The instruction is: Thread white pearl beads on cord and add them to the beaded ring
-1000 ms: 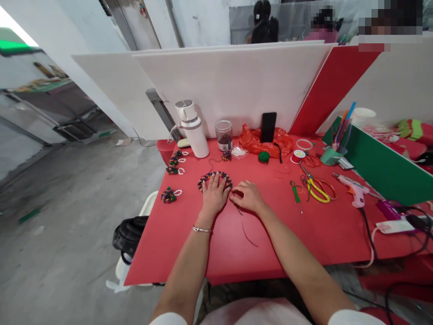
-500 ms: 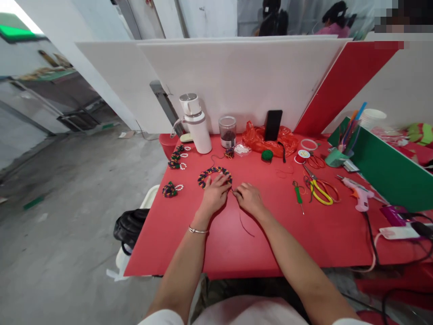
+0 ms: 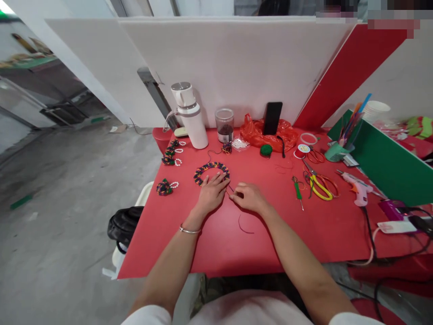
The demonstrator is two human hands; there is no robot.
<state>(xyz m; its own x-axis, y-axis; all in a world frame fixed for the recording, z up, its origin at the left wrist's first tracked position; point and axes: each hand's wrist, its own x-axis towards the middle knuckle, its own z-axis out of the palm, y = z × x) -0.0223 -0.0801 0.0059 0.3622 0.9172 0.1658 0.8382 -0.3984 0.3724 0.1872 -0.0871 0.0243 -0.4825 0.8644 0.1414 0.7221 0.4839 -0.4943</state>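
A multicoloured braided ring [image 3: 202, 172] lies on the red table [image 3: 223, 243]. My left hand [image 3: 213, 192] rests flat on the ring's lower right edge, fingers stretched out. Just right of it, my right hand [image 3: 248, 197] pinches a thin dark thread [image 3: 231, 188] that runs toward the ring. A loose piece of dark thread [image 3: 244, 230] curves on the table below my hands. Behind the ring sits a small ball of dark yarn [image 3: 226, 148], its strand leading to the ring. Small braided pieces with white bead loops [image 3: 164, 187] lie at the left.
At the back stand a white flask [image 3: 194, 128], a jar [image 3: 224, 126] and a phone [image 3: 272, 118] on a red bag [image 3: 252, 131]. To the right lie a green-handled tool [image 3: 298, 189], yellow-handled pliers [image 3: 320, 188], a glue gun [image 3: 359, 189] and a power strip [image 3: 395, 226].
The camera view has shifted, tilting down a little. My right hand has drawn slightly away from the ring, and more of the thread shows between my hands. My left hand stays on the ring.
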